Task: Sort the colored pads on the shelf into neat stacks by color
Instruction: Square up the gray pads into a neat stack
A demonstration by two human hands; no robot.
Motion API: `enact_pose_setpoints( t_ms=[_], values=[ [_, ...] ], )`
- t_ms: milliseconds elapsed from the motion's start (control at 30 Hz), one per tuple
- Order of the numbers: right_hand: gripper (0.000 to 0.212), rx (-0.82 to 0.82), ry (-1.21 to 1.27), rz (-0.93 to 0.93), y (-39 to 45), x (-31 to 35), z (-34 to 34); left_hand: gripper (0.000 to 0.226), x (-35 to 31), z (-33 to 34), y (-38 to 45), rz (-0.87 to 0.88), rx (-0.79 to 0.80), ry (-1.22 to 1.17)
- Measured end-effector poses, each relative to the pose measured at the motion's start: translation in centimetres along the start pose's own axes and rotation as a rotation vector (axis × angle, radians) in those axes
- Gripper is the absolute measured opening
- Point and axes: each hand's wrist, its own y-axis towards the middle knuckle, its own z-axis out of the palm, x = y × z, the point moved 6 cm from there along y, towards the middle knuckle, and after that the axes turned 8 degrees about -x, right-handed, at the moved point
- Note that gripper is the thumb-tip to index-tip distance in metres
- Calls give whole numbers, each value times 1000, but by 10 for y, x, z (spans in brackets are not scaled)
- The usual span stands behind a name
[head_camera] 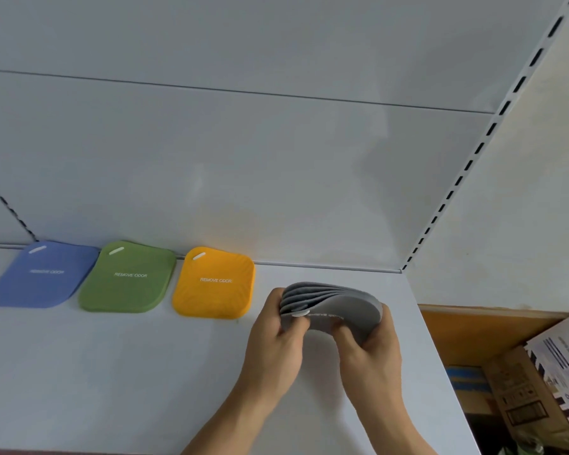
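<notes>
**Grey pads squared up in both hands, last stack to set down**

Both hands hold a bundle of grey pads [334, 307] just above the white shelf [112, 372], near its right end. The left hand [273, 343] grips the bundle's left edge, its fingers [275, 298] curled over the far side and its thumb pressed on the near face beside a small white tab. The right hand [370, 353] clamps the right edge, thumb on the front face, fingers wrapped behind. The pads bow upward between the two grips, and their edges fan apart along the top, so the bundle is not yet flush.

To the left of the fingers, three coloured piles already lie flat in a row along the back of the shelf: the orange pad stack [213, 284] nearest the left hand, then the green pad stack [128, 279], then the blue pad stack [38, 275] farthest off. How many pads each holds cannot be told from above.

The step in hand looks like evening up the grey set before placing it. The next move calls for easing the squeeze so the pads flatten, tapping their edges level, then laying them on the bare shelf just right of the orange stack, in line with the row. Letting go while they are bowed could make them spring and slide apart.

Cardboard boxes [539, 389] sit below, right of the shelf.
</notes>
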Motion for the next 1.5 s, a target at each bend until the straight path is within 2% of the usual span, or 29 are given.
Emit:
enact_pose_setpoints(
  t_ms=[133, 467, 667, 800, 933, 1133, 1200, 1333, 1500],
  values=[
    [34, 46, -23, 43, -3, -8, 1, 35, 12, -3, 2, -31, 10, 73],
    [37, 8, -25, 76, -1, -10, 2, 44, 15, 4, 0, -31, 28, 85],
    [36, -34, -76, 44, 3, -7, -5, 34, 13, 1, 3, 62, 19, 150],
    [33, -25, -40, 4, 1, -6, -4, 15, 18, 1, 7, 103, -8, 148],
    [27, -15, -33, 4, 1, -7, 0, 16, 22, 2, 8, 99, -9, 131],
    [25, 21, -175, -29, 6, -12, -2, 13, 14, 1, 11, 5, -6, 108],
    [23, 30, -254, -50, 10, -14, -6, 9, 14, -2, 12, 8, -27, 164],
    [26, 66, -380, -170, 19, -9, -8, 17, 11, -9, 20, 107, -57, 344],
    [20, 141, -462, -272, 37, 3, 9, 26, 1, -21, 50, 190, -53, 608]
  ],
)
